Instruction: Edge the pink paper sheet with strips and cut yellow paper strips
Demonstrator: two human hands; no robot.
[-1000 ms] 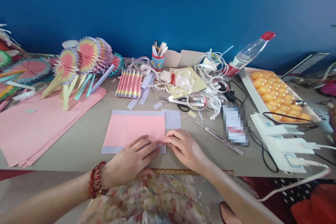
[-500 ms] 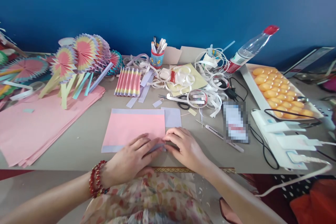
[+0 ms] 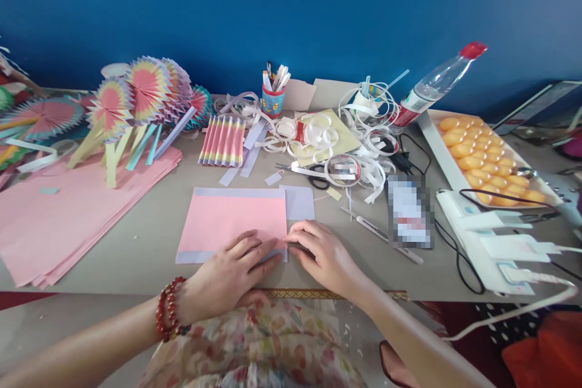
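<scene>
A pink sheet of paper (image 3: 236,215) with pale purple strips along its far and near edges lies flat on the table in front of me. My left hand (image 3: 243,267) rests on its lower right part, palm down with fingers stretched out, covering some of the near strip. My right hand (image 3: 321,251) is at the sheet's right edge, with fingers bent and the thumb apart from them. Its fingertips are at or just beside the edge; contact is hard to make out. A pale purple piece of paper (image 3: 300,203) lies partly beneath the sheet.
Pink sheets (image 3: 86,212) and folded paper fans (image 3: 148,88) are at left. Behind lie a pleated striped paper (image 3: 222,140), a pen cup (image 3: 273,101), scissors (image 3: 318,179) and tape rolls (image 3: 342,170). At right are a craft knife (image 3: 373,227), phone (image 3: 409,212), bottle (image 3: 431,90) and power strip (image 3: 473,242).
My right hand has shifted slightly to the right, its fingertips drawing back from the near right corner of the sheet. My left hand stays in place on the paper.
</scene>
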